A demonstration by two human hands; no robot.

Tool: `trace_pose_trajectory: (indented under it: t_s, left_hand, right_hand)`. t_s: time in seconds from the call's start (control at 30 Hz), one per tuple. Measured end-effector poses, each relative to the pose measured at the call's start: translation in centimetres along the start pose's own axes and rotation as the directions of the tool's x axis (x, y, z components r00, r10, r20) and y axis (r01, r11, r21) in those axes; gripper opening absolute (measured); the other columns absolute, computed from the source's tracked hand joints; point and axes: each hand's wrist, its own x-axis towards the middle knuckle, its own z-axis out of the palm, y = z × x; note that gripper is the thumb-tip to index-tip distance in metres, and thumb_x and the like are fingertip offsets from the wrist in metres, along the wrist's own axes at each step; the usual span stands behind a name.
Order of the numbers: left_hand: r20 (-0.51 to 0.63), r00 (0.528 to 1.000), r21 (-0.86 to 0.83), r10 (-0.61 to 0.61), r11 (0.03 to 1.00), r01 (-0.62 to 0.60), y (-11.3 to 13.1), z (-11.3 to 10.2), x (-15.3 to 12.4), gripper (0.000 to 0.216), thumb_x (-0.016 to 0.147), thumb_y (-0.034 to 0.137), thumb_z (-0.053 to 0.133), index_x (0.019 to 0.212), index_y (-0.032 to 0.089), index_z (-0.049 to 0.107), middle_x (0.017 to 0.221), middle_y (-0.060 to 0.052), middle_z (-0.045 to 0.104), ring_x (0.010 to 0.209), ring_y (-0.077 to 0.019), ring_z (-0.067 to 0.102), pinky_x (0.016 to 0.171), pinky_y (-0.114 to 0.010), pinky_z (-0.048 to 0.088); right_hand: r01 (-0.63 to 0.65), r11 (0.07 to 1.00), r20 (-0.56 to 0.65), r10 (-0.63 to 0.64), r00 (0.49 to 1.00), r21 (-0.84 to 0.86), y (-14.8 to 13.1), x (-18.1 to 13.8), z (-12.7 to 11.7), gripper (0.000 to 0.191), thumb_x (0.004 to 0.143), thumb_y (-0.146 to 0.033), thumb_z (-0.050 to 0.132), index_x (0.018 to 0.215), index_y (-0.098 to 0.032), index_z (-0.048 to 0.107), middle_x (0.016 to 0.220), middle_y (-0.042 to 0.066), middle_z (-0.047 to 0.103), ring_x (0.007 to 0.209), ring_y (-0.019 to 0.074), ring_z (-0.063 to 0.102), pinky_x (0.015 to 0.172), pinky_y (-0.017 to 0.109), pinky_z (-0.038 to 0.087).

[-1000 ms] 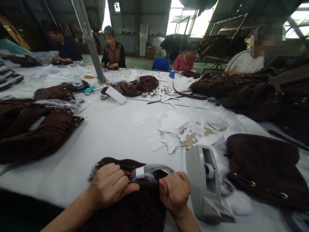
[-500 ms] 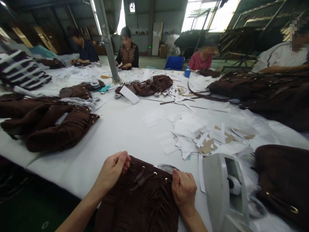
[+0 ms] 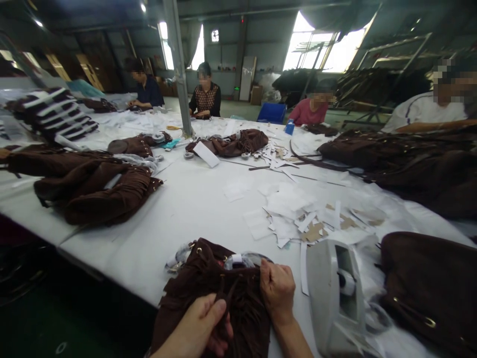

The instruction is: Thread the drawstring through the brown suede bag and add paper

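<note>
Head view: I looked down over the near edge of a white table (image 3: 179,209), with both of my hands on a brown fringed suede bag (image 3: 212,298) that lay at that edge, partly hanging over it.
Left hand (image 3: 203,328): it was curled into the bag's fringe low on the front, fingers closed around a bunch of the suede strands.
Right hand (image 3: 278,291): it was clamped on the bag's upper right corner, thumb and fingers pinching the rim beside the opening.
Bag opening: grey and white wrapping (image 3: 238,259) showed at the mouth, with brass eyelets along the rim; some pale wrapping also stuck out at the left corner.
Tape dispenser (image 3: 333,293): a grey desk dispenser stood just right of my right hand, a roll of tape seated in it.
Paper scraps (image 3: 298,214): white and tan offcuts lay scattered beyond the dispenser, near the middle of the table.
Other bags: one more brown bag (image 3: 428,283) sat to the right of the dispenser, and a pile of them (image 3: 97,189) lay well off to my left.
Co-workers: several people sat along the far side and the right, each busy over brown pieces; their hands were well apart from mine.
Progress, as I judged it: the hardware at the mouth looked already wrapped, and the bag was still in my grip on the table rather than set with the pile, so finishing this piece and putting it aside seemed left.
</note>
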Motion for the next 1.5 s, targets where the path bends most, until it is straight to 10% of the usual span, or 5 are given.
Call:
trace_pose_trajectory:
  t_s: [0.6, 0.77, 1.0, 1.23, 1.5]
  left_hand:
    - [-0.018, 0.84, 0.662, 0.543, 0.635, -0.397, -2.2, -1.8, 0.1, 0.025, 0.09, 0.031, 0.042, 0.085, 0.018, 0.063, 0.078, -0.006, 0.068, 0.075, -0.0199, 0.065, 0.068, -0.026, 0.05]
    - [-0.041, 0.647, 0.753, 0.762, 0.449, -0.481, 3.1, -5.6, -0.7, 0.026, 0.092, 0.031, 0.039, 0.111, 0.023, 0.056, 0.115, -0.009, 0.059, 0.102, -0.019, 0.058, 0.087, -0.03, 0.047]
    - [0.466, 0.811, 0.857, 0.355, 0.047, -0.513, 8.4, -8.4, 3.3, 0.042, 0.069, 0.059, 0.065, 0.087, 0.021, 0.06, 0.085, -0.002, 0.062, 0.072, -0.0171, 0.058, 0.059, -0.024, 0.041]
    - [0.691, 0.707, 0.683, 0.148, 0.185, -0.706, 10.7, -10.0, 5.7, 0.042, 0.069, 0.058, 0.066, 0.061, 0.02, 0.048, 0.06, 0.004, 0.049, 0.054, -0.0107, 0.043, 0.049, -0.023, 0.028]
    - [0.598, 0.776, 0.754, 0.203, 0.188, -0.63, 10.2, -12.2, 6.5, 0.039, 0.075, 0.055, 0.062, 0.067, 0.019, 0.05, 0.067, 0.003, 0.051, 0.063, -0.012, 0.047, 0.057, -0.022, 0.033]
  right_hand:
    - [0.032, 0.939, 0.427, -0.187, 0.885, 0.344, -9.2, 1.8, 0.1, 0.011, 0.087, -0.017, 0.049, 0.083, -0.019, 0.059, 0.078, 0.004, 0.061, 0.076, 0.0206, 0.051, 0.078, 0.039, 0.034]
    - [0.038, 0.887, 0.396, -0.243, 0.886, 0.46, -8.1, 1.4, 0.6, 0.014, 0.088, -0.017, 0.047, 0.098, -0.02, 0.057, 0.086, 0.005, 0.062, 0.08, 0.0212, 0.052, 0.078, 0.038, 0.036]
    - [0.088, 0.86, 0.344, -0.293, 0.892, 0.503, -7.5, 1.3, 1.0, 0.013, 0.09, -0.02, 0.046, 0.095, -0.019, 0.058, 0.083, 0.005, 0.062, 0.078, 0.0203, 0.053, 0.075, 0.037, 0.038]
    - [0.072, 0.838, 0.382, -0.322, 0.867, 0.542, -7.2, 1.5, 0.8, 0.02, 0.094, -0.027, 0.041, 0.085, -0.02, 0.058, 0.077, 0.003, 0.062, 0.075, 0.0183, 0.053, 0.073, 0.034, 0.038]
    - [-0.091, 0.819, 0.422, -0.193, 0.886, 0.566, -6.6, 2.4, 0.8, 0.021, 0.093, -0.024, 0.042, 0.102, -0.021, 0.06, 0.09, 0.005, 0.067, 0.084, 0.0187, 0.059, 0.078, 0.034, 0.043]
